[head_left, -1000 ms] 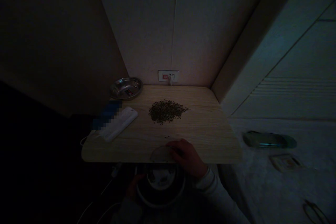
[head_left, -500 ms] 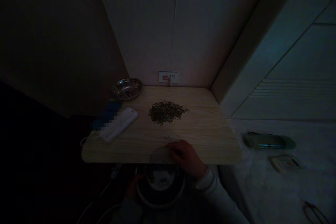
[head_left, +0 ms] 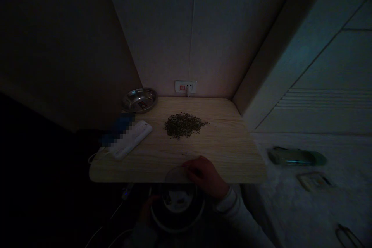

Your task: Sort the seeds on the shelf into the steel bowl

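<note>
The scene is dim. My right hand (head_left: 205,176) is at the table's front edge, its thumb and fingers pinched on the rim of a thin, see-through round disc (head_left: 175,174). Below the edge, a round bowl-like vessel (head_left: 178,221) with a pale rim and a shiny middle sits close to my body. My left hand (head_left: 148,207) is curled against its left side, with the fingers mostly lost in shadow. A loose pile of small dark grains (head_left: 184,125) lies mid-table, and a few stray grains (head_left: 184,154) rest just beyond my right hand.
On the wooden table (head_left: 229,143), a metal bowl (head_left: 139,100) stands at the back left. A white power strip (head_left: 132,139) lies by a blurred blue item (head_left: 117,128). A wall socket (head_left: 186,86) is behind. To the right, a green bottle (head_left: 296,157) lies on a pale surface.
The see-through disc has tilted slightly and looks clearer against the table. Both hands stay almost where they were; the whole view has shifted a little.
</note>
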A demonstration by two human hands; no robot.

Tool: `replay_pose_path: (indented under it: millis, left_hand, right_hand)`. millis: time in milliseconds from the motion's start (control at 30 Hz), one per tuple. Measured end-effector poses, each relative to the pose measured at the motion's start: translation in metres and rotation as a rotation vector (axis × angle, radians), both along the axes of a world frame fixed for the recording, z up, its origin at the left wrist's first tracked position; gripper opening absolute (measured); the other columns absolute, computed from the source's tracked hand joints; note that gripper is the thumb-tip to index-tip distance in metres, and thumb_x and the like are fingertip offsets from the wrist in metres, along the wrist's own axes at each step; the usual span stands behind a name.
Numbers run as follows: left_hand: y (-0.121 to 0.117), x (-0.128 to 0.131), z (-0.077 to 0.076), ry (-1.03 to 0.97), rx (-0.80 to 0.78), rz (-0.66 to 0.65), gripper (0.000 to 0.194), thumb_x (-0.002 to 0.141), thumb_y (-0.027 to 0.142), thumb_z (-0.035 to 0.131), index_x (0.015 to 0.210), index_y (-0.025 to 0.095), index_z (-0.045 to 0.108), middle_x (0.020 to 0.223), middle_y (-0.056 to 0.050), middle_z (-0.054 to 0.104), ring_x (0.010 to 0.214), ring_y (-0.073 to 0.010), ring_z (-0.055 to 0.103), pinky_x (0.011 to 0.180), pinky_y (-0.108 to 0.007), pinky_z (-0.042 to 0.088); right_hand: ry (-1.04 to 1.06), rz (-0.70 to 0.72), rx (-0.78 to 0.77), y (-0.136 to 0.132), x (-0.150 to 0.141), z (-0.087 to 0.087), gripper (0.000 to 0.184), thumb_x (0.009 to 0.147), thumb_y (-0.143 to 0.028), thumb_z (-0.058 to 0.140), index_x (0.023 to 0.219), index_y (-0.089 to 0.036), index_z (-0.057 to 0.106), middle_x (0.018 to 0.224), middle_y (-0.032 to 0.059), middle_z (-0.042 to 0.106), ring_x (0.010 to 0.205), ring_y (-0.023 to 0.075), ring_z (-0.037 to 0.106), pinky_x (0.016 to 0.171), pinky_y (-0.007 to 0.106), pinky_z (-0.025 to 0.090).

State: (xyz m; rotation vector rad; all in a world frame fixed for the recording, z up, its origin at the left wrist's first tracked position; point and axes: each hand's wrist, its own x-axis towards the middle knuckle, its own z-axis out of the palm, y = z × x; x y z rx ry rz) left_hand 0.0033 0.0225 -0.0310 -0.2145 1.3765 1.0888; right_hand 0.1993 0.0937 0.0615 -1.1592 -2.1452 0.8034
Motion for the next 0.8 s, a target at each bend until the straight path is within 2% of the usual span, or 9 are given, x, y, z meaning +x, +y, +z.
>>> replay_pose_path:
  millis: [167, 300, 400, 500, 667, 800]
  left_hand:
    - [0.003, -0.001, 0.011, 0.000, -0.060, -0.007, 0.021, 0.062, -0.001, 0.048, 0.051, 0.016, 0.056, 0.042, -0.004, 0.058, 0.063, -0.0251, 0.060, 0.069, -0.039, 0.046]
    - [0.001, -0.004, 0.023, 0.006, -0.075, 0.033, 0.025, 0.068, -0.003, 0.042, 0.058, 0.015, 0.056, 0.049, -0.001, 0.058, 0.064, -0.0172, 0.059, 0.068, -0.033, 0.046]
    - [0.000, 0.000, 0.033, -0.021, -0.074, 0.036, 0.012, 0.076, 0.011, 0.046, 0.078, 0.013, 0.058, 0.074, -0.002, 0.061, 0.071, -0.0143, 0.057, 0.068, -0.034, 0.046]
    - [-0.002, 0.010, 0.044, -0.068, -0.056, 0.019, 0.023, 0.077, 0.027, 0.048, 0.095, 0.015, 0.055, 0.097, -0.006, 0.058, 0.083, -0.0178, 0.055, 0.069, -0.038, 0.045]
    - [-0.003, 0.018, 0.058, -0.110, -0.028, 0.011, 0.029, 0.077, 0.030, 0.047, 0.102, 0.017, 0.052, 0.105, -0.008, 0.054, 0.089, -0.0203, 0.053, 0.072, -0.040, 0.044]
    - [-0.001, 0.018, 0.063, -0.115, -0.010, 0.027, 0.029, 0.077, 0.032, 0.046, 0.101, 0.017, 0.053, 0.105, -0.007, 0.055, 0.088, -0.0195, 0.053, 0.072, -0.040, 0.044]
  right_hand:
    - [-0.007, 0.019, -0.002, 0.000, 0.000, 0.002, 0.025, 0.075, -0.017, 0.048, 0.097, -0.022, 0.059, 0.084, 0.0008, 0.065, 0.072, 0.0142, 0.055, 0.071, 0.029, 0.037]
    - [-0.002, -0.002, 0.001, 0.001, -0.002, 0.001, 0.024, 0.079, -0.020, 0.045, 0.100, -0.021, 0.058, 0.093, 0.0027, 0.063, 0.081, 0.0153, 0.055, 0.075, 0.030, 0.038]
    - [0.006, -0.024, 0.012, 0.003, -0.006, 0.000, 0.023, 0.080, -0.020, 0.044, 0.100, -0.020, 0.057, 0.094, 0.0042, 0.062, 0.086, 0.0157, 0.054, 0.078, 0.030, 0.038]
    - [-0.021, -0.061, 0.040, 0.004, -0.011, 0.000, 0.023, 0.081, -0.021, 0.043, 0.100, -0.019, 0.057, 0.093, 0.0049, 0.062, 0.086, 0.0168, 0.053, 0.077, 0.031, 0.039]
    - [-0.111, -0.121, 0.108, 0.008, -0.022, -0.001, 0.024, 0.081, -0.018, 0.043, 0.101, -0.019, 0.056, 0.086, 0.0061, 0.061, 0.081, 0.0186, 0.050, 0.074, 0.033, 0.038]
    - [-0.156, -0.208, 0.156, 0.013, -0.028, -0.002, 0.025, 0.081, -0.018, 0.041, 0.101, -0.019, 0.056, 0.084, 0.0075, 0.060, 0.077, 0.0189, 0.049, 0.072, 0.034, 0.036]
